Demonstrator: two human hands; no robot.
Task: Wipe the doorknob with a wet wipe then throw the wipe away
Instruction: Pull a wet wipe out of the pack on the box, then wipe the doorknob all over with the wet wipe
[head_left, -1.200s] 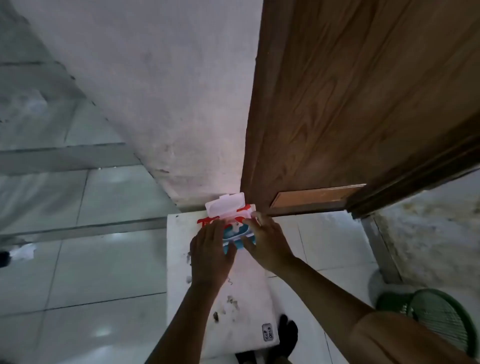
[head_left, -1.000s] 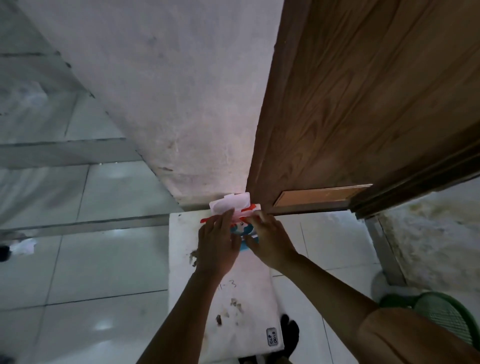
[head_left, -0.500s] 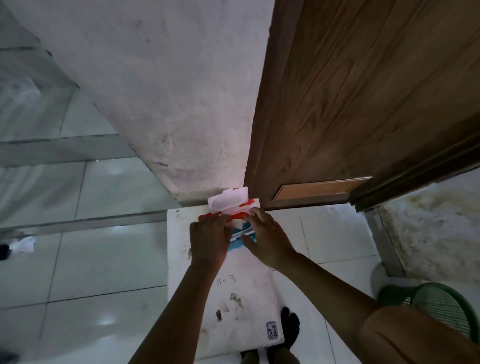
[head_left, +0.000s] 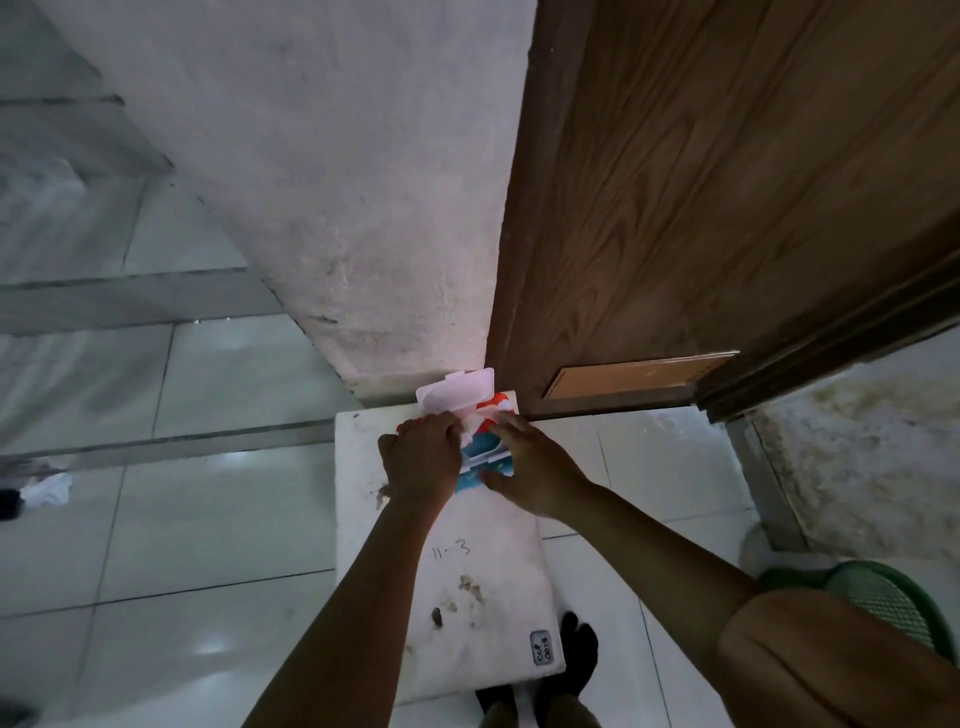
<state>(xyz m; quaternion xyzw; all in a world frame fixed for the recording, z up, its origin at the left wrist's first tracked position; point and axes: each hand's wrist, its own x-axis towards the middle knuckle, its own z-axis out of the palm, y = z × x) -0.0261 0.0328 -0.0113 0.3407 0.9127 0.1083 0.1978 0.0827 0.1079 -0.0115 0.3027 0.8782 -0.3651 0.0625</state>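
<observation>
A red, white and blue wet wipe pack (head_left: 485, 457) lies at the far end of a white table (head_left: 467, 582), its white flip lid (head_left: 456, 391) standing open. My left hand (head_left: 421, 460) pinches a white wet wipe (head_left: 474, 423) that sticks out of the pack's opening. My right hand (head_left: 530, 465) presses down on the pack's right side and holds it still. The brown wooden door (head_left: 727, 182) rises just behind the table. Its doorknob is out of view.
A pale plaster wall (head_left: 337, 182) meets the door frame at the left. Glossy floor tiles (head_left: 156, 519) surround the table. A green mesh basket (head_left: 883, 597) sits at the lower right. A crumpled white scrap (head_left: 49, 488) lies on the floor at far left.
My left hand moved up from the pack's front to its opening and closed its fingers on a wipe. A bit of wipe now shows there. My right hand stays on the pack.
</observation>
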